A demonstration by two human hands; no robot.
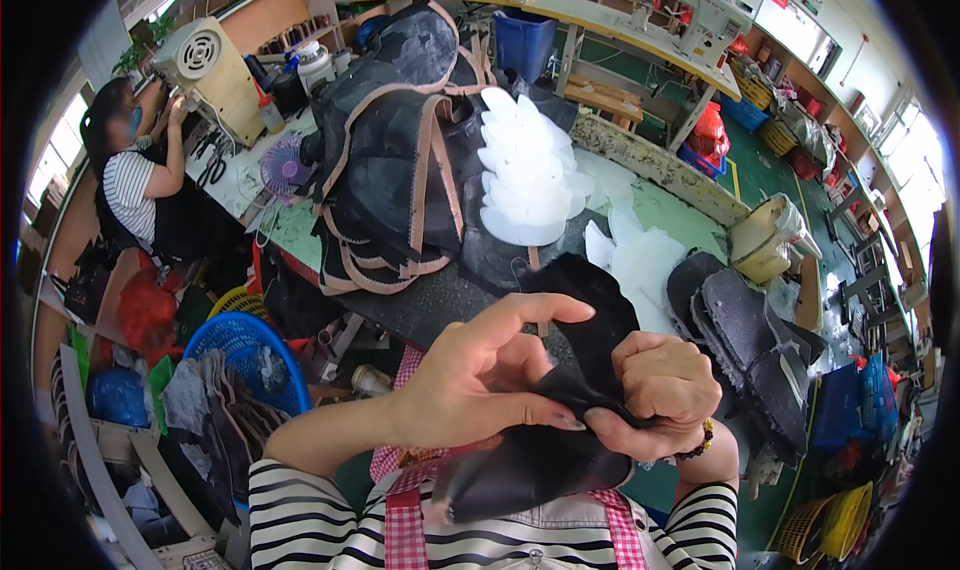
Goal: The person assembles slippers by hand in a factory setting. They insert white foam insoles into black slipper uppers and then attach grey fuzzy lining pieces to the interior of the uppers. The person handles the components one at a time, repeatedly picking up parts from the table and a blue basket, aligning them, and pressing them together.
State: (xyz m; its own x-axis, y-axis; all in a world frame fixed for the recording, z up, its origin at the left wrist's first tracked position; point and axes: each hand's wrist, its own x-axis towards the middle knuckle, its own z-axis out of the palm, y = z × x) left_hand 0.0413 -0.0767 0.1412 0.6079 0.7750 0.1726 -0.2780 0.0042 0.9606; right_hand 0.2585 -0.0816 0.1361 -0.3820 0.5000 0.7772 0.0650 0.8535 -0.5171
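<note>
Left hand (480, 375) and right hand (655, 390) both pinch a black fabric piece (560, 410) held close above the lap. Behind it, the worktable (420, 305) carries stacked black pieces (385, 160) and white cut shapes (530, 170).

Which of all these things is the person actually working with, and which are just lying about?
In hand:
- black fabric piece, gripped by left hand and right hand

Lying about:
- stack of black trimmed pieces
- white foam pieces
- blue basket
- small fan
</note>
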